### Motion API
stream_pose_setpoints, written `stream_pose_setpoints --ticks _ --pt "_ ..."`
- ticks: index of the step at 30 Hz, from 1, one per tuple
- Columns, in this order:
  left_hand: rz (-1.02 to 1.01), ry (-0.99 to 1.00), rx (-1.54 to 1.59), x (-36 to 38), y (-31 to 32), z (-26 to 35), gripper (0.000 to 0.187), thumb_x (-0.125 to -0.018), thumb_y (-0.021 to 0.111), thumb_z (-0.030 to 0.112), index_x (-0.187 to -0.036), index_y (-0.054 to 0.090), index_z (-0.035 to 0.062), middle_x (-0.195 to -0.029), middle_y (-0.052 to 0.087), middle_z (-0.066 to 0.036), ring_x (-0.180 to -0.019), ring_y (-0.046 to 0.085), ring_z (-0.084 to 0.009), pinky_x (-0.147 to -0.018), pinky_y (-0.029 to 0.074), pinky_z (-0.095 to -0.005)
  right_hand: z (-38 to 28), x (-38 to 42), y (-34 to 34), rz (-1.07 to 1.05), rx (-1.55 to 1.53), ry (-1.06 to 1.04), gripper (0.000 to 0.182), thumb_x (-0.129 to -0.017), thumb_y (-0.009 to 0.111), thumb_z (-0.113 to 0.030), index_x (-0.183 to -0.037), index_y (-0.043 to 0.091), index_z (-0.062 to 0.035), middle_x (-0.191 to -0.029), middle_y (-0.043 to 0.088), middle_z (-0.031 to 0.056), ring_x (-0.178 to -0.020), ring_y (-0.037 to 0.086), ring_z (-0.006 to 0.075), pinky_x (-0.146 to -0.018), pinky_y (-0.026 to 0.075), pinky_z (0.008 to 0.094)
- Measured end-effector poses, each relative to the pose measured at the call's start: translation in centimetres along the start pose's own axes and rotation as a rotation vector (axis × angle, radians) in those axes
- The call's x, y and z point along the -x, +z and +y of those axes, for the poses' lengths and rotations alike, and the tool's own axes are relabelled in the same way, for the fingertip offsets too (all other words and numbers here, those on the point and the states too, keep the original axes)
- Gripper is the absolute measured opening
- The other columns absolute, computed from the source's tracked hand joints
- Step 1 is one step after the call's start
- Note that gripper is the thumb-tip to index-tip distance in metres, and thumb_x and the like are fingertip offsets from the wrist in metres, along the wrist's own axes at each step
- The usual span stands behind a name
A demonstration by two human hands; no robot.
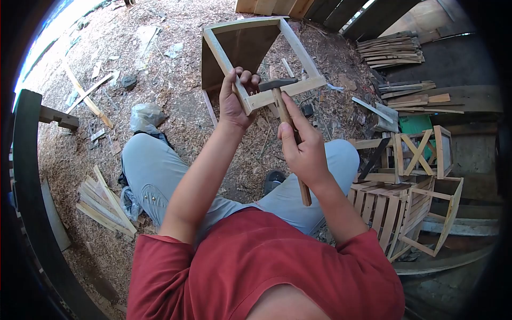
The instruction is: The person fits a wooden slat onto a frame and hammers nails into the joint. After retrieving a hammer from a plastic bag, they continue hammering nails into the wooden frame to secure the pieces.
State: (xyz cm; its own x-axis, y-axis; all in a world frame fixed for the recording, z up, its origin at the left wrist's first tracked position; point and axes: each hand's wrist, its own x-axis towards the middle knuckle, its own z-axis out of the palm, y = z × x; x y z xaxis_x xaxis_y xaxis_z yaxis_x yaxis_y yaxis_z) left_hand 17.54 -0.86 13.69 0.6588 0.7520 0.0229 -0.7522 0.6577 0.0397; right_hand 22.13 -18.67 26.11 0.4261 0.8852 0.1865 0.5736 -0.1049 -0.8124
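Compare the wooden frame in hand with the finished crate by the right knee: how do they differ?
The wooden frame is an open rectangle of bare rails, gripped at a corner by the left hand; the slatted crate has slats filling its sides. The frame is lifted and tilted; the crate rests on the ground. Both are pale raw wood.

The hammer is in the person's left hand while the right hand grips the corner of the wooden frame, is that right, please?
Not quite: the hands are swapped. In the head view, the right hand holds the hammer, and the left hand grips the corner of the wooden frame.
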Motion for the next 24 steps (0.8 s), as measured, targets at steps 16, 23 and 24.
stream_pose_setpoints --ticks 16,23,24 --pt "0.000 0.042 0.067 -1.2 0.6 0.4 0.030 -0.085 0.059 0.008 -0.114 0.063 0.0063 -0.142 0.057 -0.018 -0.140 0.049 -0.0337 -0.124 0.035 -0.0537 0.5 -0.7 -0.8 -0.168 0.070 -0.188 0.052 -0.098 0.055 -0.003 -0.150 0.050 -0.0050 -0.126 0.066 0.0272 -0.104 0.069 0.0429 -0.087 0.055 0.0458" --pt "-0.096 0.129 0.089 -1.4 0.6 0.0 0.031 -0.080 0.055 -0.001 -0.109 0.062 0.0084 -0.146 0.057 -0.012 -0.147 0.042 -0.0331 -0.129 0.023 -0.0555 -0.9 -0.7 -1.6 -0.189 0.027 -0.019 0.052 -0.099 0.054 -0.002 -0.151 0.050 -0.0051 -0.130 0.065 0.0260 -0.108 0.069 0.0419 -0.089 0.055 0.0439" --pt "-0.110 0.139 0.094 -1.4 0.6 -0.1 0.030 -0.080 0.055 -0.002 -0.107 0.062 0.0092 -0.146 0.058 -0.010 -0.147 0.042 -0.0327 -0.130 0.021 -0.0556 -1.1 -0.8 -1.7 -0.163 0.037 -0.037 0.052 -0.099 0.054 -0.002 -0.150 0.050 -0.0050 -0.129 0.065 0.0263 -0.105 0.070 0.0405 -0.088 0.055 0.0424"
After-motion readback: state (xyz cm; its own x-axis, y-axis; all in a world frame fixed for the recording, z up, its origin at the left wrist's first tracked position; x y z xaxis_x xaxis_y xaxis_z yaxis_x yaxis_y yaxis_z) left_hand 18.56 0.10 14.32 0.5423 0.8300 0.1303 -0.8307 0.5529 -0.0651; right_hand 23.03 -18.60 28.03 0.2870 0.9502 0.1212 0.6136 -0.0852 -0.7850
